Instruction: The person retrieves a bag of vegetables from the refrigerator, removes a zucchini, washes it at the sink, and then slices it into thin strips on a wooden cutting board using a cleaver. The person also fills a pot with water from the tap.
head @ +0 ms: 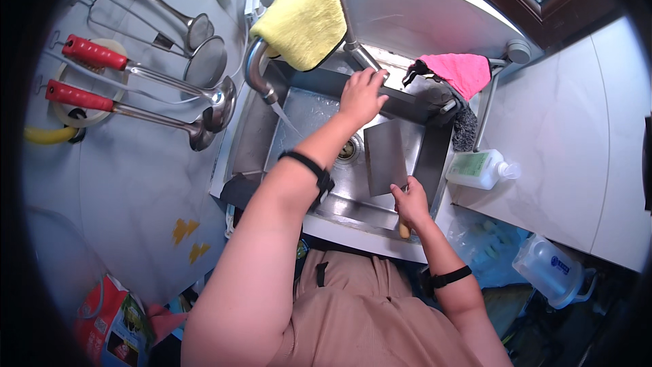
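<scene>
My right hand (411, 203) grips the wooden handle of a cleaver (385, 158), whose broad metal blade is held over the right part of the stainless steel sink (351, 201). My left hand (361, 93) reaches to the faucet's metal lever (368, 59) at the sink's back; the fingertips are at its end, and whether they grip it I cannot tell. Water (287, 120) runs from the curved spout (258, 74) into the basin's left side. The drain (347, 150) shows between my left wrist and the blade. A yellow cloth (305, 20) hangs over the faucet.
Red-handled ladles (153, 112) and strainers (206, 61) hang on the left wall. Pink (461, 74) and dark grey cloths (464, 127) hang at the sink's right back corner, above a white plastic bottle (473, 169). A clear plastic jug (552, 270) stands lower right.
</scene>
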The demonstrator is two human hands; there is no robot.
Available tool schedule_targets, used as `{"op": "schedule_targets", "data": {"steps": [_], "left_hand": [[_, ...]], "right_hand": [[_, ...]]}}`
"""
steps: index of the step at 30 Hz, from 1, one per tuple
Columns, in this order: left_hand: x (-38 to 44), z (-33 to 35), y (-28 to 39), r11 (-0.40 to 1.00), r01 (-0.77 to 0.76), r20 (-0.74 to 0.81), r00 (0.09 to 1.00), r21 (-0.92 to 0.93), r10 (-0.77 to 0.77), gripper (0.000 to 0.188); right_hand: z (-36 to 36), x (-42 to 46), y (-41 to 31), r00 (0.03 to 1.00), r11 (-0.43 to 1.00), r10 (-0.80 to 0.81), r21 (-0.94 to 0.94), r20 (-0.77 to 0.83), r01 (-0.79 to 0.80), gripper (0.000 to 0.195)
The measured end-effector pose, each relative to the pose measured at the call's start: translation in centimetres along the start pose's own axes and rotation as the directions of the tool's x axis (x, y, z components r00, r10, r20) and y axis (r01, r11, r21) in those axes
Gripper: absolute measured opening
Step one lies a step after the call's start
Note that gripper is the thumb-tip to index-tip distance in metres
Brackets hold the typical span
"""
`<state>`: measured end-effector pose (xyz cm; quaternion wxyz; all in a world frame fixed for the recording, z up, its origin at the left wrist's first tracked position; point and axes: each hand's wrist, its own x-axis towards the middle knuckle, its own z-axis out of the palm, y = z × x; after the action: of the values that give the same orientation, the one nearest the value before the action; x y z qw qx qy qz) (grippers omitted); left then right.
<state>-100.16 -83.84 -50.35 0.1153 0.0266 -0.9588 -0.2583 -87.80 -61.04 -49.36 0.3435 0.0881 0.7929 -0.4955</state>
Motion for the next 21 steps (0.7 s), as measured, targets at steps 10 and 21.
{"op": "schedule_targets", "data": {"steps": [10,21], "left_hand": [[-7.7,-3.1,-16.0,-0.572,0.114,0.572,0.343,-0.812,-0.745,0.044],[-16.0,-7.6,-15.0,-0.401,0.409,0.516,0.220,-0.819,-0.828,0.056]], "right_hand": [[4.1,1.1,-3.3,0.988,0.989,-0.058,-0.125,0.144,0.076,0.025],[13.4,5.5,-12.1,0.886,0.969,-0.012,0.224,0.464,-0.104,0.017]]}}
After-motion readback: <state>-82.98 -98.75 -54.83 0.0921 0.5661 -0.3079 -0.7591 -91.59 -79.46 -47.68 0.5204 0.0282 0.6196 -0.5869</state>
